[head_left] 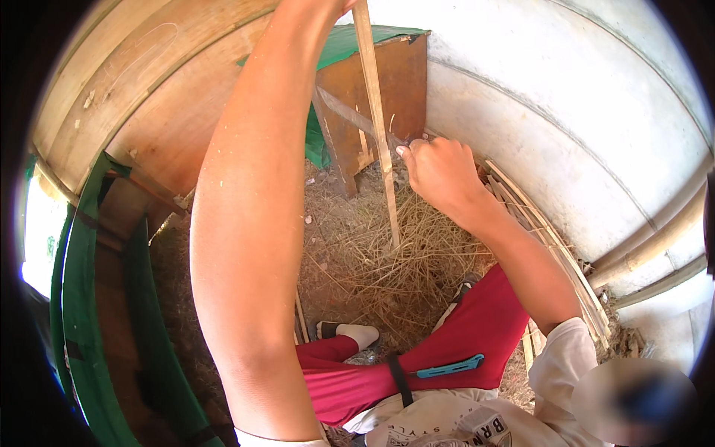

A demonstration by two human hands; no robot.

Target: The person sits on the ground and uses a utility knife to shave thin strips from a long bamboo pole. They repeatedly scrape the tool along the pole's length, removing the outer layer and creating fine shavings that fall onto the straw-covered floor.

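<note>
Fingers [430, 149] of the right hand [450, 182] are curled tightly around the handle of a long knife [344, 112], whose dark blade slants up and to the left. Only a small part of the left hand [339, 6] shows at the upper edge, beside the upper stretch of a pale wooden strip [370, 67]; its fingers are cut off by the frame, so I cannot tell how far they are open or what they grip. The strip stands nearly upright between the 2 arms, its lower end down among dry, straw-like shavings [424, 253] on the ground. The blade crosses it near the right hand, though I cannot tell whether the 2 touch. Behind them stands a brown wooden box [410, 78] with a green covering on top. More long strips [547, 231] lie in a bundle at the right, near the foot of a pale curved wall [536, 74]. At the left are green-edged boards [82, 320]. Below, a light-blue flat object [450, 366] rests on the person's red trousers [477, 320], next to a black strap [400, 380].
</note>
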